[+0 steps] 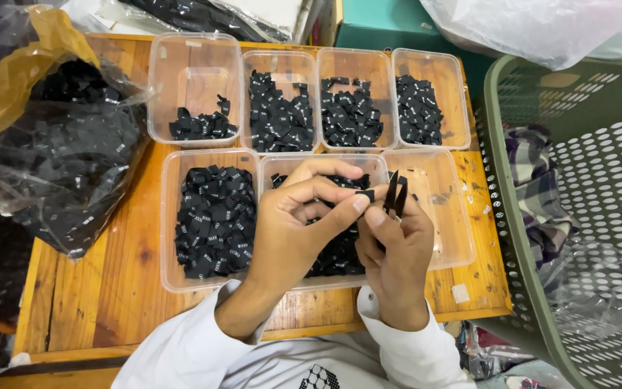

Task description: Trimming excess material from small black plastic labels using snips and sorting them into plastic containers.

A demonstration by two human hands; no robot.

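The person appears to be part-way through sorting small black woven labels: the left hand [293, 227] pinches one label [365, 195] between thumb and forefinger, while the right hand [396, 248] is closed around a thin stack of labels [396, 194] held upright, both above the lower middle tub [282, 164]. Judging from this, the next move calls for matching the single label to the right clear plastic tub on the wooden table [109, 288] and releasing it cleanly without disturbing the stack. The label is a tiny black folded rectangle with pale marks too small to tell, like the heaps filling the other tubs [196, 86].
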